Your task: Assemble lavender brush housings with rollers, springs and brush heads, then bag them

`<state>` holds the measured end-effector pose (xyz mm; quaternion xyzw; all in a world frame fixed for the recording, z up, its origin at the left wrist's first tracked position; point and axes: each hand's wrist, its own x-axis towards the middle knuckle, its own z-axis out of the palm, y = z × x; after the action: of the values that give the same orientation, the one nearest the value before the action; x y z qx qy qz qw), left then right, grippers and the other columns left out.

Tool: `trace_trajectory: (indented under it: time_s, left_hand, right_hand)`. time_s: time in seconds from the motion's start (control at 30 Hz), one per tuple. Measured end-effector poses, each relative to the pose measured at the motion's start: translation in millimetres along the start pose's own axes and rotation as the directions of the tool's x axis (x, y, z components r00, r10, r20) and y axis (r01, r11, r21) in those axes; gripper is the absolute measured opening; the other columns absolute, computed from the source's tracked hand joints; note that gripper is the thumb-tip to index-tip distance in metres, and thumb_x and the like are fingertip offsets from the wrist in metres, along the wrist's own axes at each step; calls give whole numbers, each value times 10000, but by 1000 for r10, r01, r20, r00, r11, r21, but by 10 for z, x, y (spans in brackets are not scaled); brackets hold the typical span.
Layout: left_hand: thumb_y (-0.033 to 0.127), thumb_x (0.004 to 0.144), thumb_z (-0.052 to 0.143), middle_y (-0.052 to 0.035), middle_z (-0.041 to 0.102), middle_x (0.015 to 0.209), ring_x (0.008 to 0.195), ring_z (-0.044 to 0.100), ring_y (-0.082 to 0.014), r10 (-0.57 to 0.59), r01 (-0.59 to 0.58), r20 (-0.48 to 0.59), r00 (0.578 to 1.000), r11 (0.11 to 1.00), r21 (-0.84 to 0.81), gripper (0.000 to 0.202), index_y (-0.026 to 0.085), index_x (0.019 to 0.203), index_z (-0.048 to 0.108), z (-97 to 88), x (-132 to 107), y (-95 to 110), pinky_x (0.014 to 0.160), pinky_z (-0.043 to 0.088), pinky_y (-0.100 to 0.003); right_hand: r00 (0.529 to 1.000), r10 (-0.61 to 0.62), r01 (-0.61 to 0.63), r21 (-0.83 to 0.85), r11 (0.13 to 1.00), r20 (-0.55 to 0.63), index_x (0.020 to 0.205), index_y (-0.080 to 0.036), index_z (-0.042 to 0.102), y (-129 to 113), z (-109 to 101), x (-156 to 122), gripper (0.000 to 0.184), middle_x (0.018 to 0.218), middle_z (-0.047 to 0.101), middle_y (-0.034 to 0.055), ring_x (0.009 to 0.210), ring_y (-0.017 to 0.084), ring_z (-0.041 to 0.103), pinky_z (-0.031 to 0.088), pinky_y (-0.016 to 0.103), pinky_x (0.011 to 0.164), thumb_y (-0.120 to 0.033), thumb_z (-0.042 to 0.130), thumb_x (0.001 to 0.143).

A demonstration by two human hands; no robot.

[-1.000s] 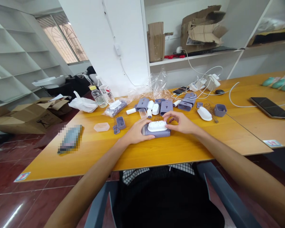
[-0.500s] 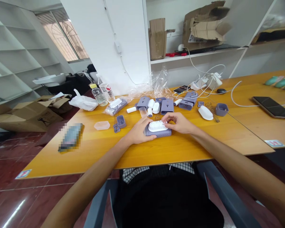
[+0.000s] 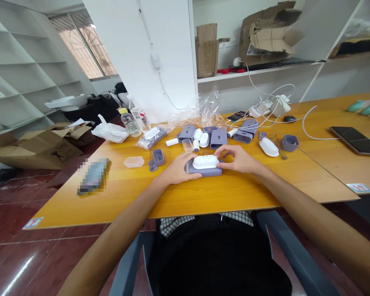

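On the table in front of me lies a purple-grey plastic case with a white bristled brush on its upper face, bristles up. My left hand is closed round the case's left end, thumb along the near side. At the brush's right end, my right hand has thumb and forefinger bent together. Just behind are another purple-grey case, a white roller and a small clear tray. A purple-grey cup stands left of my left hand.
A white oval shell, a coil spring and another purple-grey cup lie to the right. Bottles and a white plastic bag stand back left. White cables trail at the back right. A clear tray lies left.
My right fingers have shifted from over the bristles to the brush's right end, leaving more bristles in sight. My left hand keeps its hold on the case. The view has moved slightly.
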<state>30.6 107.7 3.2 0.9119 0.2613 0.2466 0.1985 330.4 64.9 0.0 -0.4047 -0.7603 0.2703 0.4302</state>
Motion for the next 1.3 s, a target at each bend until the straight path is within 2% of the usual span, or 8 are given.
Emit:
trace_trajectory:
  time_s: [0.37,0.5,0.63,0.8,1.0,1.13,1.3]
  left_hand:
    - [570,807,876,-160,686,1418,1379,610,-411,-19,19,-63,998,1000,1,632,217,1283,657,41,15,32,1181,467,-631]
    - [573,819,873,-173,679,1431,1392,602,-408,-17,17,-59,998,1000,2,677,214,1347,648,47,-14,6,1189,453,-635]
    - [583,818,883,-149,698,1384,1337,639,-377,-4,1,-70,998,999,-38,653,222,1322,678,30,-21,2,1166,479,-603]
    - [590,822,879,-133,732,1283,1234,685,-352,-6,0,-81,997,998,-70,606,210,1261,706,38,-14,9,1102,527,-566]
    - [590,799,890,-133,737,1244,1190,696,-354,-25,18,-116,993,998,-59,587,210,1207,706,61,-19,5,1066,542,-567]
    - [599,820,872,-138,743,1245,1160,708,-344,-8,-2,-106,994,996,-90,601,198,1237,710,74,-8,19,1060,544,-559]
    - [595,914,785,-126,755,1242,1154,716,-320,10,-23,-83,996,988,-150,504,211,1238,740,113,27,57,1056,549,-512]
  right_hand:
    - [999,32,-32,5,999,-14,949,-233,755,-6,16,-1,257,1023,809,74,967,284,750,599,474,897,-397,852,777]
    - [999,35,-35,25,999,4,1026,-238,759,-8,40,-20,282,1092,803,83,1031,292,750,619,452,863,-350,848,783]
    - [999,24,-26,37,999,29,1098,-247,750,-17,52,-25,348,1147,794,85,1072,293,745,628,441,854,-299,854,771]
    - [1000,15,-16,-10,1000,-13,1115,-255,740,-8,49,-32,366,1132,797,84,1049,298,749,612,480,900,-322,865,778]
    - [999,-35,34,-108,994,-6,1038,-255,737,-22,81,-25,260,1078,804,67,993,292,746,580,505,967,-356,838,821]
    - [998,-58,58,-107,993,-3,1129,-247,728,-61,184,-19,346,1154,799,83,1044,304,745,578,489,972,-333,826,808]
    - [996,-90,91,-30,995,27,1253,-260,702,-96,325,-24,459,1261,786,79,1148,312,739,565,467,1024,-335,809,813]
